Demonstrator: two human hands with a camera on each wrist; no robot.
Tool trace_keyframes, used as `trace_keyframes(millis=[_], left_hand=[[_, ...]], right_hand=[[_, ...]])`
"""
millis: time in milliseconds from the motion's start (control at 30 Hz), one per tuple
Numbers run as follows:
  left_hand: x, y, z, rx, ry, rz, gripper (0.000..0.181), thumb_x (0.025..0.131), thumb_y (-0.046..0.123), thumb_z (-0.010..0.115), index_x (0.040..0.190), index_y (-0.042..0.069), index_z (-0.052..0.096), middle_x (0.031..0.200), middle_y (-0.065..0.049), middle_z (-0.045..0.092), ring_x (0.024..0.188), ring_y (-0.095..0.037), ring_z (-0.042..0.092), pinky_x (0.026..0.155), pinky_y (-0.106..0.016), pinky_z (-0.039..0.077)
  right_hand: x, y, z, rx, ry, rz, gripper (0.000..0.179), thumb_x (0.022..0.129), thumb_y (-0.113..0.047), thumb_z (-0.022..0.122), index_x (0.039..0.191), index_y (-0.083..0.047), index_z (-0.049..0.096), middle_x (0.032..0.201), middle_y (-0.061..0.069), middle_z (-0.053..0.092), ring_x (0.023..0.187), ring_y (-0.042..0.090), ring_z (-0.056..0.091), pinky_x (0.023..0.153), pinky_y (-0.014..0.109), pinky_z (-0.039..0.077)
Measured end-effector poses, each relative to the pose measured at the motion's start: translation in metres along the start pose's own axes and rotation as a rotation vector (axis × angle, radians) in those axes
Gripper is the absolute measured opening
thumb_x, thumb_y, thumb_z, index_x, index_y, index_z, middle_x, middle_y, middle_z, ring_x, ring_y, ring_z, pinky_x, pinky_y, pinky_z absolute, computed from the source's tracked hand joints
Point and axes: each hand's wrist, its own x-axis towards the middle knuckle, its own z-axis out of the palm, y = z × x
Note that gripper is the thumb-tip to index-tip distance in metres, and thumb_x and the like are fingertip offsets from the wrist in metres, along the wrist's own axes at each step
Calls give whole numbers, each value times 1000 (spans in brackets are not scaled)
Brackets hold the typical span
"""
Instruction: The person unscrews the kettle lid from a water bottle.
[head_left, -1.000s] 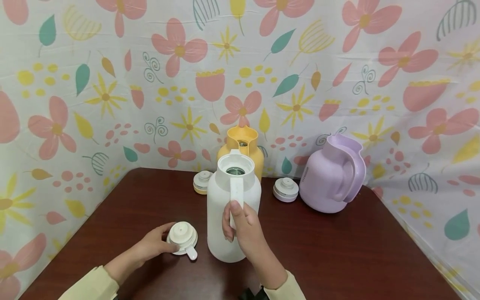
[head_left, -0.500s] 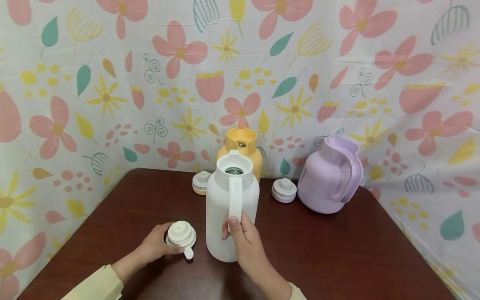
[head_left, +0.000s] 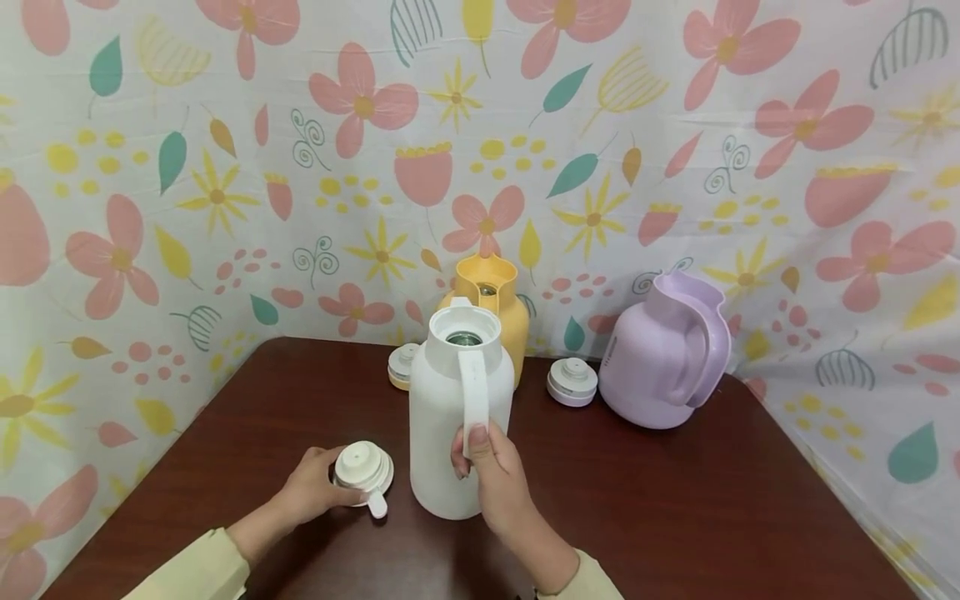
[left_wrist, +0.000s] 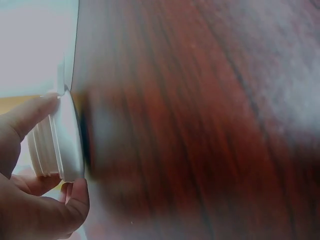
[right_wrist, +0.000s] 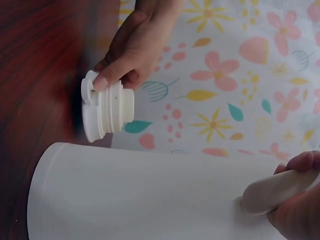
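My right hand (head_left: 501,479) grips the handle (head_left: 474,392) of a tall white thermos jug (head_left: 450,417). The jug stands upright on the table, its mouth uncovered and a shiny inner wall showing inside. Left of it, my left hand (head_left: 315,487) holds a round white stopper lid (head_left: 363,467) upside down by its sides, close over the tabletop. The thumb presses near the lid's small tab. In the left wrist view, fingers and thumb span the lid (left_wrist: 70,140). The right wrist view shows the lid's stepped plug (right_wrist: 115,107) pointing away from the table.
Behind the white jug stands a yellow jug (head_left: 513,325), partly hidden and lidless. A lid with a yellow rim (head_left: 401,367) and one with a lilac rim (head_left: 572,383) lie on the dark wooden table (head_left: 675,508). A lilac jug (head_left: 652,367) stands back right before the floral cloth (head_left: 337,208).
My right hand has slid lower on the handle. The white jug has shifted slightly left, its handle turned a little to the right. My left hand keeps the lid in nearly the same place.
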Motion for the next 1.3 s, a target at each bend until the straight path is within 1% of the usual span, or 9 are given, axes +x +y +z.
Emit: trace_keyframes(millis=[167, 367, 467, 567, 700, 833, 1033, 1167, 1300], left_hand=[[-1, -3, -7, 42, 8, 19, 78, 70, 20, 93, 134, -12, 59, 119, -28, 57, 105, -33, 59, 91, -48, 49], [6, -20, -25, 71, 19, 8, 78, 74, 20, 90, 133, -17, 56, 119, -31, 56, 109, -37, 56, 91, -47, 48], [11, -30, -36, 91, 45, 21, 71, 73, 19, 89, 128, -17, 60, 114, -31, 63, 106, -36, 59, 86, -42, 49], [18, -38, -47, 102, 61, 31, 66, 73, 18, 88, 122, -18, 63, 109, -30, 69, 100, -34, 63, 82, -39, 51], [28, -47, -60, 121, 43, -2, 69, 76, 19, 86, 125, -21, 59, 115, -38, 66, 103, -43, 64, 85, -46, 53], [40, -53, -72, 129, 11, -55, 72, 81, 21, 83, 131, -22, 54, 123, -42, 60, 111, -51, 59, 92, -56, 50], [60, -62, -87, 101, -28, -115, 73, 84, 22, 79, 134, -21, 49, 128, -42, 57, 116, -55, 53, 97, -59, 46], [73, -69, -95, 48, -50, -167, 76, 86, 20, 77, 139, -21, 43, 134, -45, 47, 121, -56, 42, 105, -63, 39], [83, -74, -101, -29, -56, -175, 78, 86, 17, 75, 143, -20, 37, 135, -47, 39, 124, -55, 28, 109, -67, 30]], right_hand=[[6, 9, 1, 75, -52, -13, 52, 113, -31, 30, 86, 11, 46, 66, 20, 39, 64, 17, 45, 61, 26, 41], [16, 17, 10, 101, -83, 6, 64, 110, -46, 29, 87, 11, 46, 67, 25, 39, 66, 6, 44, 62, 25, 40], [24, 20, 17, 107, -104, 21, 68, 108, -52, 28, 87, 11, 46, 68, 26, 39, 66, 5, 44, 64, 24, 41], [35, 24, 25, 113, -122, 53, 74, 105, -59, 28, 87, 10, 47, 67, 18, 42, 66, 8, 45, 67, 22, 41], [52, 31, 38, 123, -145, 96, 81, 98, -68, 28, 87, 10, 47, 69, 6, 44, 65, 13, 46, 70, 21, 41], [69, 37, 51, 142, -170, 105, 85, 94, -72, 28, 85, 10, 46, 69, 2, 44, 66, 15, 46, 72, 21, 41], [88, 46, 69, 159, -191, 97, 82, 99, -65, 24, 84, 12, 46, 71, 13, 45, 69, 13, 49, 75, 20, 43], [100, 52, 79, 170, -195, 105, 71, 111, -45, 21, 85, 15, 47, 78, 27, 47, 74, 8, 52, 80, 21, 47], [114, 57, 90, 151, -155, 142, 58, 113, -27, 21, 81, 13, 48, 72, 15, 50, 71, 11, 52, 79, 21, 46]])
